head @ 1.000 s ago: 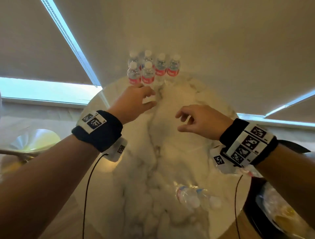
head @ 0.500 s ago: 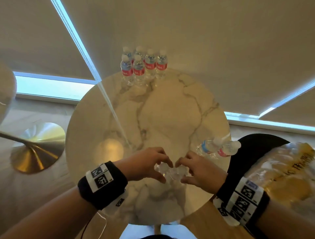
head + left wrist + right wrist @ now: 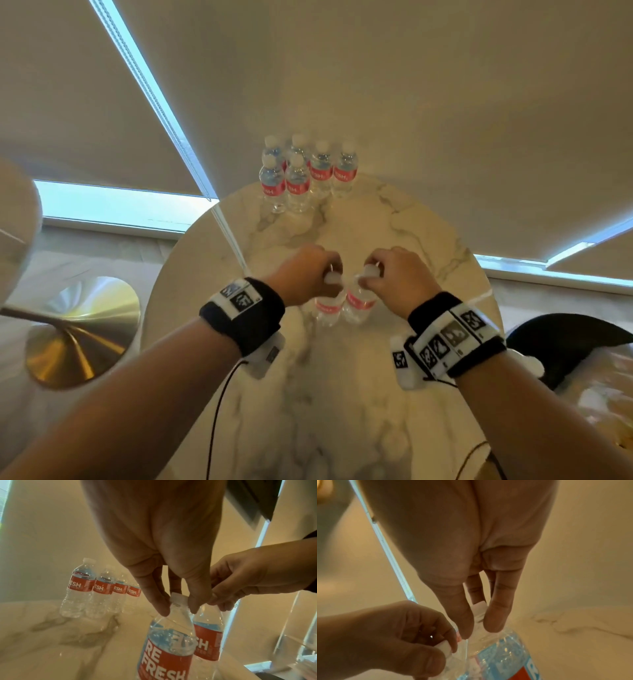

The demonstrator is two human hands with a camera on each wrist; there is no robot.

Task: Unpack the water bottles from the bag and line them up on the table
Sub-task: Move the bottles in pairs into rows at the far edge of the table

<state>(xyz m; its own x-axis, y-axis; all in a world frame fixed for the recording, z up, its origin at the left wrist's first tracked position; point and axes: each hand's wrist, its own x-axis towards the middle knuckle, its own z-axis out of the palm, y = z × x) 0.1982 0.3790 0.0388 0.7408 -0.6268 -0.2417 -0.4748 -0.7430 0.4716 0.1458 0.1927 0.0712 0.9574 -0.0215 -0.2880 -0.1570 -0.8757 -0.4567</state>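
Each hand holds one clear water bottle with a red label by its white cap, upright and side by side over the middle of the round marble table. My left hand pinches the cap of the left bottle. My right hand pinches the cap of the right bottle. The left wrist view shows my left hand on its bottle, with the other bottle beside it. My right hand grips its bottle at the neck. Whether the bases touch the table is hidden.
Several matching bottles stand grouped in two rows at the table's far edge. A clear plastic bag lies on a black seat at the right. A gold round base sits on the floor to the left. Window blinds rise behind the table.
Both hands came back from the far row, took hold of two bottles near the table's front edge, and have now carried them forward to the middle, upright.
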